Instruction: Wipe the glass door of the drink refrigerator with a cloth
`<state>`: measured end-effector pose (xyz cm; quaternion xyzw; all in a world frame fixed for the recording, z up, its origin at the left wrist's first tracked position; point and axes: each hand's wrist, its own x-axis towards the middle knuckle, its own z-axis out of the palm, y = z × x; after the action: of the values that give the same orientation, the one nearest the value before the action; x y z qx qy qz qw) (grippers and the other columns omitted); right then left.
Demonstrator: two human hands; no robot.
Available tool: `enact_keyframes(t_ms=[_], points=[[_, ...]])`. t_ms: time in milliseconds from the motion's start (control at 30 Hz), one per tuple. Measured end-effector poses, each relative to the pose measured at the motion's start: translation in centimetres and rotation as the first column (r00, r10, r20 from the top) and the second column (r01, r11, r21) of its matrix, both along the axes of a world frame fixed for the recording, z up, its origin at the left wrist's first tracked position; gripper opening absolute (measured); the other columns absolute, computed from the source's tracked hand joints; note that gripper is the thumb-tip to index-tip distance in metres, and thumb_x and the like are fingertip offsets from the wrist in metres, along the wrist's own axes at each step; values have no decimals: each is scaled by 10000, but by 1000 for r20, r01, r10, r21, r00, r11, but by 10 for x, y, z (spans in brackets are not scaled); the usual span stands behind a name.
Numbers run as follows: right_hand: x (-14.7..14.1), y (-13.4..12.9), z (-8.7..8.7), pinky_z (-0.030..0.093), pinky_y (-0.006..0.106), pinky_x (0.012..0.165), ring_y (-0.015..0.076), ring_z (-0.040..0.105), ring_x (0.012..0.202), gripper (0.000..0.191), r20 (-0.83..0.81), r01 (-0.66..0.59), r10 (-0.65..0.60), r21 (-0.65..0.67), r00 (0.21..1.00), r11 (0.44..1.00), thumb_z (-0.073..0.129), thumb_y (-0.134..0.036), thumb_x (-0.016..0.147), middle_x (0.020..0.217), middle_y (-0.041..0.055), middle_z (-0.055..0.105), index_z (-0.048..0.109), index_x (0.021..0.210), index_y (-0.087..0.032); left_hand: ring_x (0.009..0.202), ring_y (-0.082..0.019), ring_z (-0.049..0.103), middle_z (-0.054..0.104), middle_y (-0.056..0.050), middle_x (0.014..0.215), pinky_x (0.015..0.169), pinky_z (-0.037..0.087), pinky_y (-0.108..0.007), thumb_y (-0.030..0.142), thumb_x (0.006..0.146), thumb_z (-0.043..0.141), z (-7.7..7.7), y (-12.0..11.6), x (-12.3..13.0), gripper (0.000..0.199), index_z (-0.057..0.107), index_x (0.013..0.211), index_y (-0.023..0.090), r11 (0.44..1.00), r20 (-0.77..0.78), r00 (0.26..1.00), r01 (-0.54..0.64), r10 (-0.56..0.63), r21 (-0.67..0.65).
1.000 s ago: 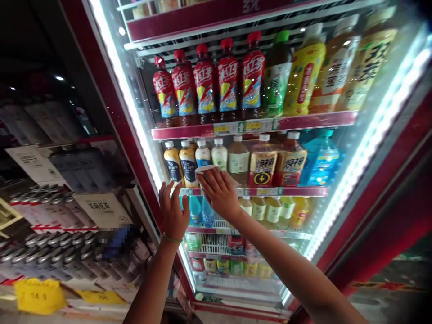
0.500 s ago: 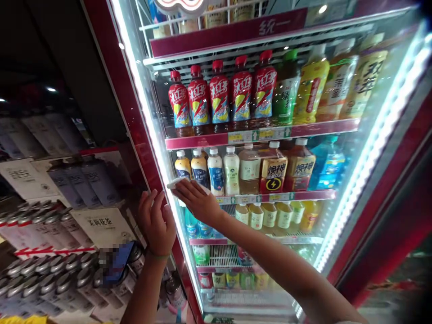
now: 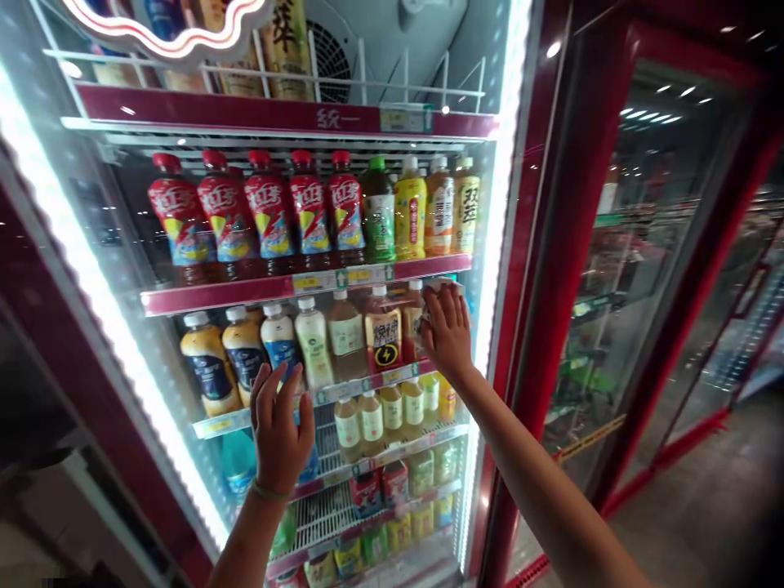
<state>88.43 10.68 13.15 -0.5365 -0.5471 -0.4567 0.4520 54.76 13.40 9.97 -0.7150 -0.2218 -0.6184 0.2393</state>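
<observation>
My right hand [image 3: 450, 331] lies flattened over a white cloth [image 3: 442, 283], pressing it to the glass door in front of the fridge's middle shelf. Only the cloth's upper edge shows past the fingers. To the left, my left hand [image 3: 282, 433] is raised with its fingers apart and holds nothing. Whether it touches the glass I cannot tell. Behind the glass stand bottles with blue labels [image 3: 211, 367], a gold-labelled drink [image 3: 384, 331] and, one shelf up, several red-capped bottles [image 3: 268, 204].
A bright light strip [image 3: 104, 302] runs down the fridge's left side, another [image 3: 499, 188] down its right. A lit sign [image 3: 177, 41] hangs at the top. Further right is a red-framed glass cabinet [image 3: 637, 204] beside the grey floor [image 3: 679, 523].
My right hand has moved the cloth from the glass's left side across to its right side. The view has turned right, and my left hand is now in front of the bottles.
</observation>
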Motion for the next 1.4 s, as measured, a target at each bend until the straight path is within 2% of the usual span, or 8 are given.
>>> enact_keyframes(t_ms=[167, 300, 400, 600, 933, 1233, 1333, 1400], points=[[96, -14, -16, 286, 643, 1280, 325, 210, 1631, 666, -233, 70, -60, 39, 971, 997, 394, -328, 1039, 1766, 92, 235, 246, 1685, -263, 1525, -318, 414, 581, -172, 1411, 1284, 306, -557, 87, 945, 652, -9, -2, 36, 632, 500, 1542, 226, 1000, -30, 999, 13, -13, 1], [102, -13, -8, 280, 669, 1270, 330, 208, 1631, 635, -421, 106, -57, 94, 905, 990, 336, -381, 1071, 1752, 136, 248, 239, 1681, -238, 1520, -322, 422, 583, -171, 1413, 1276, 321, -568, 83, 942, 655, -12, -3, 35, 650, 490, 1552, 235, 1000, -35, 999, 3, -3, -3], [53, 2, 12, 268, 670, 1275, 331, 177, 1639, 654, -371, 103, -45, 137, 927, 985, 336, -375, 1073, 1760, 132, 219, 182, 1697, -248, 1525, -322, 416, 567, -161, 1439, 1259, 362, -552, 80, 941, 654, -9, -3, 17, 673, 473, 1564, 259, 1000, -26, 999, -22, 22, 2], [-85, 26, 46, 259, 637, 1298, 333, 127, 1648, 745, -83, -5, 17, 140, 996, 990, 398, -315, 1060, 1780, 102, 176, 50, 1716, -260, 1523, -320, 416, 559, -149, 1444, 1247, 386, -539, 91, 948, 645, 11, 0, -43, 628, 497, 1536, 254, 993, -14, 993, -117, 117, 28], [-266, 53, 54, 286, 560, 1318, 296, 175, 1638, 761, 236, -250, 247, -15, 940, 968, 480, -329, 1070, 1722, 114, 336, 87, 1711, -209, 1496, -302, 451, 577, -143, 1425, 1251, 387, -513, 105, 969, 611, 56, -11, -138, 529, 541, 1481, 221, 977, -32, 979, -199, 201, 72], [-362, 72, 55, 298, 546, 1327, 281, 193, 1634, 664, 304, -490, 538, -223, 787, 843, 539, -211, 1030, 1729, 81, 320, 321, 1657, -202, 1478, -309, 475, 594, -144, 1413, 1241, 399, -525, 104, 964, 614, 58, -25, -191, 523, 554, 1471, 218, 966, -12, 967, -254, 255, 37], [-362, 71, 55, 312, 495, 1327, 244, 253, 1620, 608, 375, -459, 514, -232, 772, 858, 521, -196, 1039, 1709, 54, 374, 379, 1630, -224, 1475, -314, 477, 598, -150, 1410, 1239, 398, -525, 114, 964, 621, 58, -24, -189, 519, 557, 1470, 210, 968, -8, 969, -248, 248, 31], [-341, 66, 58, 301, 486, 1332, 249, 273, 1615, 583, 419, -414, 457, -194, 785, 889, 509, -225, 1052, 1700, 59, 393, 394, 1623, -207, 1477, -315, 474, 598, -154, 1409, 1243, 394, -520, 113, 962, 622, 58, -22, -179, 522, 554, 1472, 202, 975, -14, 975, -220, 220, 34]])
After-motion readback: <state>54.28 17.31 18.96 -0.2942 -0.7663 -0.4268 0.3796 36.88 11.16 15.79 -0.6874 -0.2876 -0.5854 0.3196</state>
